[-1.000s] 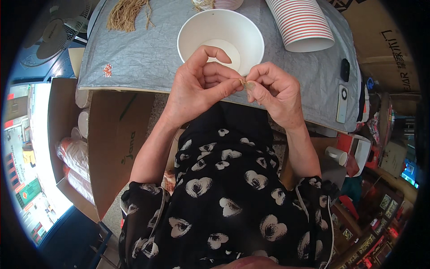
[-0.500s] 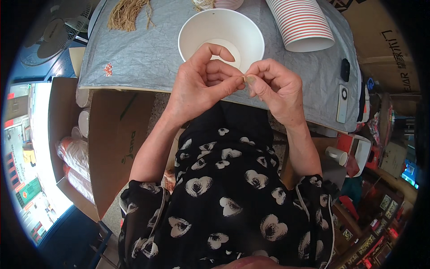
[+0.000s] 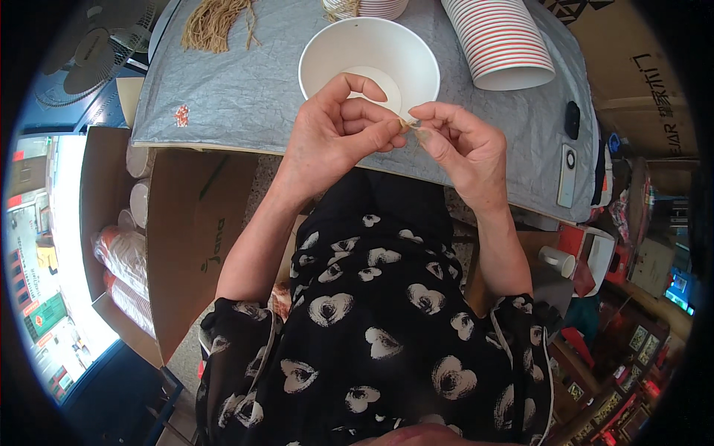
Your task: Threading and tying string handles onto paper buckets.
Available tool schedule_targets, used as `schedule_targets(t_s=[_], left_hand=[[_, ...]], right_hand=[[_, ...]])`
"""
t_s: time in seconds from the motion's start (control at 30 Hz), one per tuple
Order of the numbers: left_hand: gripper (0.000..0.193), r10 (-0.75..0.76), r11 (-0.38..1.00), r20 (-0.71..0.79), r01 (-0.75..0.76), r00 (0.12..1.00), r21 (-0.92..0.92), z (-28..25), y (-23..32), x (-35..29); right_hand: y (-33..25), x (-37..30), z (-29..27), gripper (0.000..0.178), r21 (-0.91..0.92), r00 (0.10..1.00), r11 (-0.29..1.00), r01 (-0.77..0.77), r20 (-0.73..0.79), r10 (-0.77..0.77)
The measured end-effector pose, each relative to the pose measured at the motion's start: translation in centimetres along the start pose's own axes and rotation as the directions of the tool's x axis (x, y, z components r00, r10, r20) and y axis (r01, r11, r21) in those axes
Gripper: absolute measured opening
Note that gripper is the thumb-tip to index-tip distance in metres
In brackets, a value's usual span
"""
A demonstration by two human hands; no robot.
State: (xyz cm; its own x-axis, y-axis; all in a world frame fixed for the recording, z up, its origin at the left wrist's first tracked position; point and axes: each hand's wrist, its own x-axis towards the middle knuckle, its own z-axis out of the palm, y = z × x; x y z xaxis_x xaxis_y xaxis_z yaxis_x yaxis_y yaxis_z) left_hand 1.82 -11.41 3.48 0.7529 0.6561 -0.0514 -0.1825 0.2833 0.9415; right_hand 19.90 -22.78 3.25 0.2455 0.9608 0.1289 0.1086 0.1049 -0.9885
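Note:
My left hand (image 3: 331,134) is closed, thumb and fingertips pinching a short tan strand of twine (image 3: 407,125). Close beside it, my right hand (image 3: 468,149) has its index finger and thumb parted, with the strand reaching to the thumb tip. Whether the other right fingers touch the twine is hidden. Both hands are raised over the table's near edge. Just beyond them a large white paper bucket (image 3: 320,63) stands with its mouth upward, partly covered by my left fingers.
A bundle of tan twine (image 3: 212,26) lies far left on the grey-covered table (image 3: 245,97). Stacked striped paper buckets (image 3: 506,44) lie far right. A black object (image 3: 572,119) and a pale remote-like object (image 3: 567,176) rest near the right edge. A cardboard box (image 3: 186,245) stands at left.
My right index finger and thumb have parted from their pinch, and the right hand has shifted slightly right. The left hand keeps its pinch on the twine.

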Motion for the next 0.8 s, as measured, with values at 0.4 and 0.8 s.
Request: schedule_targets(t_s=[0.4, 0.8], left_hand=[[0.029, -0.023, 0.999, 0.014, 0.022, 1.0, 0.046, 0.17, 0.35, 0.0], [0.037, -0.003, 0.996, 0.083, -0.004, 0.997, 0.084, -0.26, 0.29, 0.09]], right_hand=[[-0.06, 0.53, 0.8, 0.011, -0.06, 0.998, 0.997, 0.052, -0.041, -0.055], [-0.37, 0.81, 0.53, 0.014, -0.11, 0.993, 0.99, 0.083, -0.075, -0.092]])
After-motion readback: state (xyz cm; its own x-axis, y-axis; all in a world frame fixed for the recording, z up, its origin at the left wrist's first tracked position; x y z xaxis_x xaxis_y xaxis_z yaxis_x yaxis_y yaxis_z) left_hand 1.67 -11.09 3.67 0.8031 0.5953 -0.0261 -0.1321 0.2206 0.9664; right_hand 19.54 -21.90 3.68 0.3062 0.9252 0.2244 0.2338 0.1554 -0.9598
